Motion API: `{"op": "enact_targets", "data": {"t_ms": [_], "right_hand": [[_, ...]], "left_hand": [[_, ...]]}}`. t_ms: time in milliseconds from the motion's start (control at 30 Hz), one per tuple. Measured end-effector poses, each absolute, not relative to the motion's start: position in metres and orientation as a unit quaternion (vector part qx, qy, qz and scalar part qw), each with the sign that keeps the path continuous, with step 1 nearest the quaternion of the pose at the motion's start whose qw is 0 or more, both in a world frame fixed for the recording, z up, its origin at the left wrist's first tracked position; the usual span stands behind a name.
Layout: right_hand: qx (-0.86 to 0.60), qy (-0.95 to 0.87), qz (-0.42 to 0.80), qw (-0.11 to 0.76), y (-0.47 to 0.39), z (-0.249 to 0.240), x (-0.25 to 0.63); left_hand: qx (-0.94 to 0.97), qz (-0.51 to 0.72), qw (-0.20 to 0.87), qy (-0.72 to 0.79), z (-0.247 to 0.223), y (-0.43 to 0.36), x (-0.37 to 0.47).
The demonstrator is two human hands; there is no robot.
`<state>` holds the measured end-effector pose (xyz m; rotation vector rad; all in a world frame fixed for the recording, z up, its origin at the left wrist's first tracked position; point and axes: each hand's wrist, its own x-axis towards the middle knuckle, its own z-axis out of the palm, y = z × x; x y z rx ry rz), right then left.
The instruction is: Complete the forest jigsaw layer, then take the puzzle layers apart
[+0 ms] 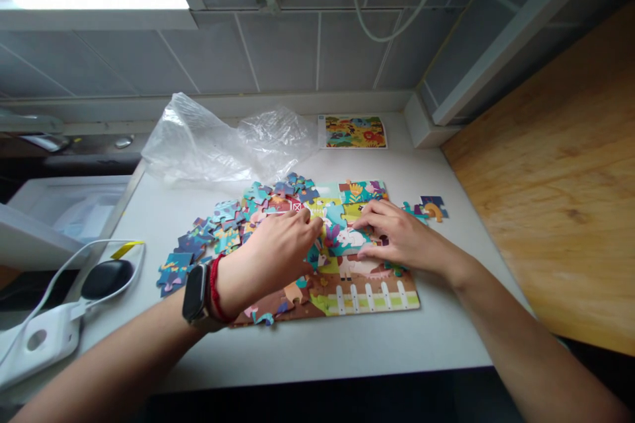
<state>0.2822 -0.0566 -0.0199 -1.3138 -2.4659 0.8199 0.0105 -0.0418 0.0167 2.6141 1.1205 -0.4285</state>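
A colourful jigsaw puzzle (377,301) lies flat on its board, with a white fence along its front edge and a white rabbit near the middle. My left hand (278,241) is over the puzzle's left half, its fingers curled down; what they hold, if anything, is hidden beneath the hand. On the right side of the puzzle rests my right hand (404,234), thumb and fingers apart, the fingertips on pieces beside the rabbit. Loose jigsaw pieces (225,218) are heaped left of the puzzle, some overlapping its left part. Several more pieces (431,208) lie beyond my right hand.
A crumpled clear plastic bag (198,139) lies behind the pieces, next to a small picture card (353,132). At left are a white power strip (49,337), a cable and a black rounded case (106,279). A wooden panel (555,185) bounds the white table's right side.
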Motion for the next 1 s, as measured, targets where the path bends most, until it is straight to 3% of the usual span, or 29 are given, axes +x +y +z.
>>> {"op": "enact_targets", "data": {"t_ms": [1000], "right_hand": [[-0.447,-0.836,0.309,0.078,-0.057,-0.014,0.279]], "left_hand": [[0.895,-0.068,0.153,0.413,0.002,-0.011,0.000]]}}
